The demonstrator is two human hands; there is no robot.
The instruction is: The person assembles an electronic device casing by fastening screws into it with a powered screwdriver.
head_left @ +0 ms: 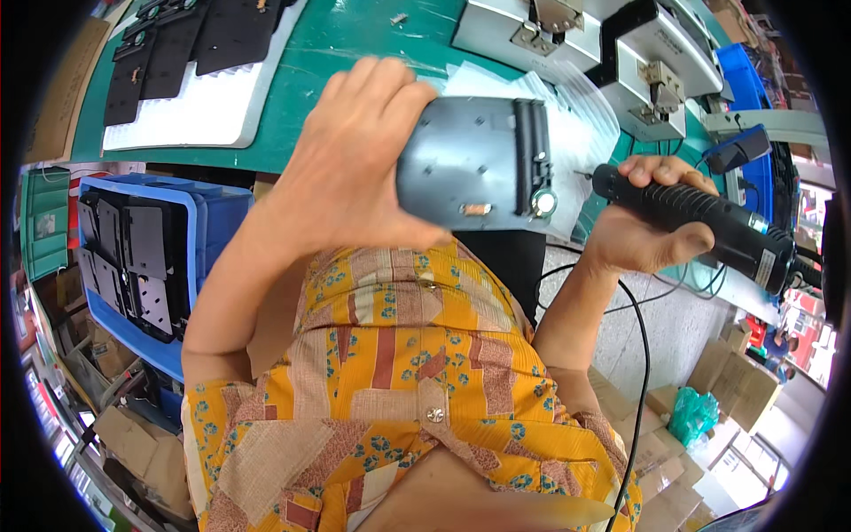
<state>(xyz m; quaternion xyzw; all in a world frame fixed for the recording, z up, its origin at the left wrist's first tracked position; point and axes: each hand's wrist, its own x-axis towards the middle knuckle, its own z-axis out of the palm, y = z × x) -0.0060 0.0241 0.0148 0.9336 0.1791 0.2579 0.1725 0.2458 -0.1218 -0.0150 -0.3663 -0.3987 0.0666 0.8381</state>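
- Black panel (470, 164) held up in the air over the near edge of the green bench, in front of the torso; slightly blurred.
- On the panel: a small copper-coloured part (476, 210) near its lower edge, a round silver part (543, 203) at its lower right corner, a ridged black strip (532, 142) along its right side.
- Left hand (355, 151) gripping the panel by its left side, thumb along the lower edge, fingers at the upper corner.
- Right hand (638, 232) wrapped around a black powered screwdriver (700, 217), thumb sticking out along its near side.
- Screwdriver lies roughly level, bit pointing left toward the panel, apart from it. Black cable (645, 355) hanging below, beside the right forearm.
- Behind the panel: clear plastic sheeting (585, 106) on the green bench (332, 49).
- Beyond, upper right: metal fixtures (656, 84) with latches.
- Upper left: white tray (208, 111) bearing more black plates (235, 35).
- Below the bench, left: blue crate (133, 339) with dark panels (146, 244) standing in it.
- Lower right, on the floor: cardboard boxes (731, 381), green plastic bag (693, 415).
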